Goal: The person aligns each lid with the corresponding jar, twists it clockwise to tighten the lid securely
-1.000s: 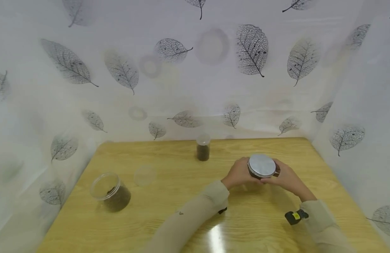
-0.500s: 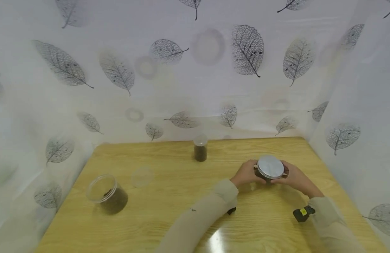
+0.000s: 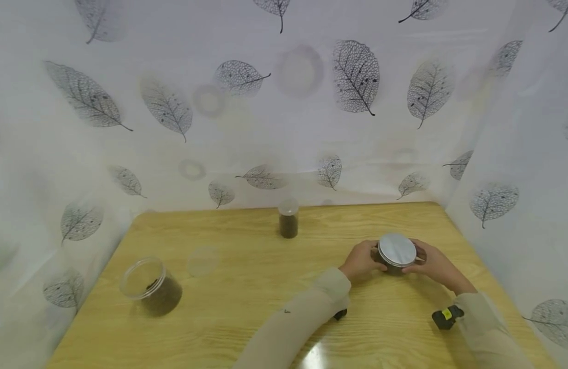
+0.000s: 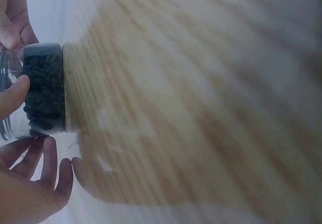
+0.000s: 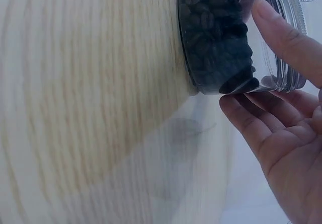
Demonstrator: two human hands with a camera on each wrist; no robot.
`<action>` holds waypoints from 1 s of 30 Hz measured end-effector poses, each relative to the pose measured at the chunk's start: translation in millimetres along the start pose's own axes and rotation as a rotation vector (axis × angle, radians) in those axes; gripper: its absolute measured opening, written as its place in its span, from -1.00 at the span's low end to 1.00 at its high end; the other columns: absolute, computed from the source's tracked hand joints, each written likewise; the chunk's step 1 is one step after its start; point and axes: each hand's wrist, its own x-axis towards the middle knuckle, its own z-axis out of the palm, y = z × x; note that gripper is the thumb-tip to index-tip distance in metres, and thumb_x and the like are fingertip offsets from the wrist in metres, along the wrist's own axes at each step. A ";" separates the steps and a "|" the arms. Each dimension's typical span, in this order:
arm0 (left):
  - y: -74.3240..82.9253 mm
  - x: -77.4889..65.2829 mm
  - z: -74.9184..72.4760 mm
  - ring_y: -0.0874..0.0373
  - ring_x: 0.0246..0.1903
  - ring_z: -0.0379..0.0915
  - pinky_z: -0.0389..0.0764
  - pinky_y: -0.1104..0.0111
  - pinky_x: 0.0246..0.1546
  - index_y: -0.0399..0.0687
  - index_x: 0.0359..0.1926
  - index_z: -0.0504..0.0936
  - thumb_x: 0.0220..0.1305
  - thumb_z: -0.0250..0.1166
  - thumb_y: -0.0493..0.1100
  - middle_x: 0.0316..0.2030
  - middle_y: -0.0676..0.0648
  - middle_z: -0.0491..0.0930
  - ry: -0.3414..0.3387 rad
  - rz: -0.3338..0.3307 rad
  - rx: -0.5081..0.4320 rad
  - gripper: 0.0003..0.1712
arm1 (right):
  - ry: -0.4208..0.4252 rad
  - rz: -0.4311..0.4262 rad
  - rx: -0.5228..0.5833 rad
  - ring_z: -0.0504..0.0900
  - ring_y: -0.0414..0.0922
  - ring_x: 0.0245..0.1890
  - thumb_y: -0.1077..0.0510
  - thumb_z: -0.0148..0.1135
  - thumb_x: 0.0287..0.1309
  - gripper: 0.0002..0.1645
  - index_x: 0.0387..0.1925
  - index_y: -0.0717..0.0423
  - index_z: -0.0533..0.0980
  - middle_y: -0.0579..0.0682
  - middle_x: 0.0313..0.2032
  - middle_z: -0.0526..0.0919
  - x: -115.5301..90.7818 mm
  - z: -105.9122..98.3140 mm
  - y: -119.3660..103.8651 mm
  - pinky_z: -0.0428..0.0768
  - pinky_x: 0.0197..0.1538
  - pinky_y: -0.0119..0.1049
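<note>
A clear jar of coffee beans [image 5: 214, 38] with a silver lid [image 3: 397, 249] stands upright at the right side of the table, its base at or very near the wood. My left hand [image 3: 361, 259] holds it from the left, thumb on the near side and fingers around the far side. From the right, my right hand [image 3: 433, 262] holds the same jar, its thumb across the clear wall. Dark beans [image 4: 44, 90] fill the lower part of the jar in the left wrist view. The head view hides most of the jar's body behind lid and hands.
An open clear jar [image 3: 161, 294] with dark contents stands at the left of the wooden table [image 3: 247, 287]. Beside it lies a faint clear disc [image 3: 203, 261]. A smaller jar [image 3: 289, 224] with dark contents stands near the back edge. Leaf-printed sheeting [image 3: 284, 128] encloses the table.
Both hands have moved the silver-lidded jar to the right and lowered it toward the table. The head view has shifted slightly. The other jars stay where they were.
</note>
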 end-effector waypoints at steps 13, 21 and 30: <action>3.6 -0.9 0.3 0.23 0.17 0.40 0.42 0.43 0.18 0.09 0.26 0.40 -0.07 0.49 0.03 0.15 0.13 0.51 0.019 -0.016 0.250 -0.17 | -0.004 -0.004 -0.010 0.31 0.42 0.18 0.15 0.38 0.00 0.03 0.31 0.55 0.02 0.55 0.23 0.20 -4.3 2.7 -5.8 0.47 0.11 0.04; 16.6 -13.9 -16.9 0.16 0.13 0.42 0.45 0.36 0.12 0.12 0.29 0.34 -0.06 0.37 0.30 0.18 0.10 0.47 0.041 0.012 0.569 -0.11 | 0.061 -0.010 -0.224 0.31 0.48 0.12 0.06 0.46 -0.12 0.11 0.27 0.57 0.06 0.57 0.20 0.22 -14.5 0.8 -26.8 0.40 0.09 0.26; 25.6 -58.1 -58.8 0.12 0.11 0.41 0.46 0.28 0.07 0.08 0.28 0.32 -0.08 0.30 0.43 0.14 0.05 0.47 0.113 0.153 0.677 -0.04 | 0.174 -0.065 -0.344 0.23 0.46 0.19 0.05 0.46 -0.12 0.09 0.31 0.43 0.09 0.51 0.25 0.20 -24.9 2.0 -75.6 0.30 0.11 0.34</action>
